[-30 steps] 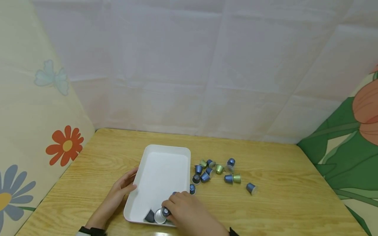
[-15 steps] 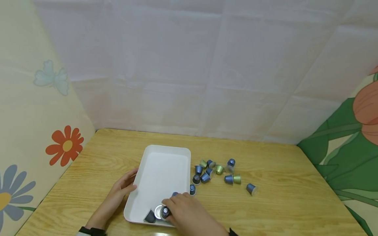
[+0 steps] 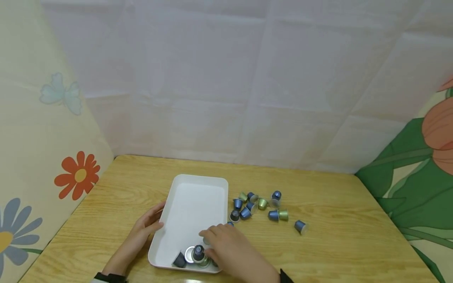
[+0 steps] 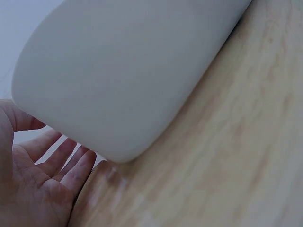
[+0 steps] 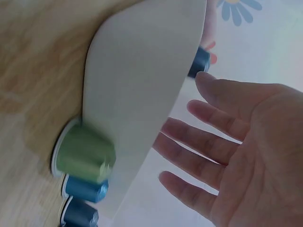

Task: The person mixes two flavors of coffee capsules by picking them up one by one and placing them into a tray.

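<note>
A white tray [image 3: 192, 208] lies on the table, with several coffee capsules gathered at its near end. My left hand [image 3: 145, 228] rests against the tray's left side; its fingers look loosely extended in the left wrist view. My right hand [image 3: 235, 249] hovers over the tray's near right corner, fingers spread and holding nothing in the right wrist view. Beside its thumb a dark coffee capsule [image 3: 198, 252] stands upright among the others. A dark grey capsule [image 3: 179, 260] lies on its side, next to a capsule with its silver lid [image 3: 190, 254] facing up. My right hand hides part of this group.
Right of the tray, several blue and green capsules are scattered, among them a green capsule [image 3: 263, 203] and a black capsule [image 3: 234, 215]. One blue capsule [image 3: 301, 226] lies farther right. Fabric [image 3: 212, 98] hangs behind the wooden table [image 3: 329, 251].
My right hand has let go of the dark capsule, which now stands upright in the tray. The hand has opened and drawn slightly right. My left hand has stayed put.
</note>
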`<state>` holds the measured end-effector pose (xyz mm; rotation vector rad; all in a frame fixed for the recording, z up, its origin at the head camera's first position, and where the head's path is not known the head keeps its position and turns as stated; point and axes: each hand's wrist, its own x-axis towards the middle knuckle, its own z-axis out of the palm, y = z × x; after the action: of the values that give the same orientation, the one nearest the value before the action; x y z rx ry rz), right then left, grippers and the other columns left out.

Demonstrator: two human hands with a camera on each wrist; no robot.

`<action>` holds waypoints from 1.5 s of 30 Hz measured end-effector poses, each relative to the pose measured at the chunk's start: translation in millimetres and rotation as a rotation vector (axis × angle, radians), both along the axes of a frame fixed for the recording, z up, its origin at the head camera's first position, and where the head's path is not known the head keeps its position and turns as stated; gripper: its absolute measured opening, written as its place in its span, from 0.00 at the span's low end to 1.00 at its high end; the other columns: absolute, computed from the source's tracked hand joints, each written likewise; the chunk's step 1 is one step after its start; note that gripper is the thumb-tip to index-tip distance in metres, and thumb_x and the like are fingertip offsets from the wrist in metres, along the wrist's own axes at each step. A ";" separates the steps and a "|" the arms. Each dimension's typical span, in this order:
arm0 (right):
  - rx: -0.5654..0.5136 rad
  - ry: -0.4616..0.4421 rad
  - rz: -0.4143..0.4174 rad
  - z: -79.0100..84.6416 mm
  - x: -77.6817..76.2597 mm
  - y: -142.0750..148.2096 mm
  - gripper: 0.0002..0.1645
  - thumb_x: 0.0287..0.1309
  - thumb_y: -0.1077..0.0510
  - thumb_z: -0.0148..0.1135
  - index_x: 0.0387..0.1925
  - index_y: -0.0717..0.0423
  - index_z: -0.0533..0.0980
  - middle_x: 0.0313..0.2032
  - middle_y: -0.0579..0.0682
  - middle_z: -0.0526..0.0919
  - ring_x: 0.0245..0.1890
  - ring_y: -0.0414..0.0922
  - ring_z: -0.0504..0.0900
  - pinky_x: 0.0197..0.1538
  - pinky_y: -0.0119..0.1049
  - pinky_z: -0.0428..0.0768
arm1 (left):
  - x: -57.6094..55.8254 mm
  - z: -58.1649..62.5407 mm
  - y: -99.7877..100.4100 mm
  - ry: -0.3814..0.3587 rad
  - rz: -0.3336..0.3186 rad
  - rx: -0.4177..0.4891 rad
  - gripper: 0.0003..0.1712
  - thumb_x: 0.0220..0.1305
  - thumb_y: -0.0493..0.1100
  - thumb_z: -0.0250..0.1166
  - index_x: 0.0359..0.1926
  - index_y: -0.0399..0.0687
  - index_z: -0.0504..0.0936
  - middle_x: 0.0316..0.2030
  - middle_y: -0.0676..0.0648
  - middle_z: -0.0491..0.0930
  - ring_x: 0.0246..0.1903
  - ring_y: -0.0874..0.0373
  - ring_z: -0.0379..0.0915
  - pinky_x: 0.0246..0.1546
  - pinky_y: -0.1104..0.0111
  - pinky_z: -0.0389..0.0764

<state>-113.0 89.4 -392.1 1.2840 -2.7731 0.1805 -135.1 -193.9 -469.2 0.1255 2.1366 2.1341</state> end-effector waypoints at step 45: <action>-0.114 -0.149 -0.333 -14.0 -69.0 37.2 0.17 0.54 0.66 0.71 0.47 0.56 0.82 0.42 0.50 0.82 0.43 0.48 0.81 0.49 0.45 0.79 | 0.3 0.6 -5.7 0.001 -0.007 0.011 0.35 0.69 0.35 0.58 0.73 0.34 0.58 0.70 0.32 0.60 0.58 0.68 0.66 0.52 0.72 0.73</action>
<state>-182.0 126.5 -406.1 0.7981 -2.9969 0.4178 -134.8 -199.5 -468.5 0.1352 2.1215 2.1429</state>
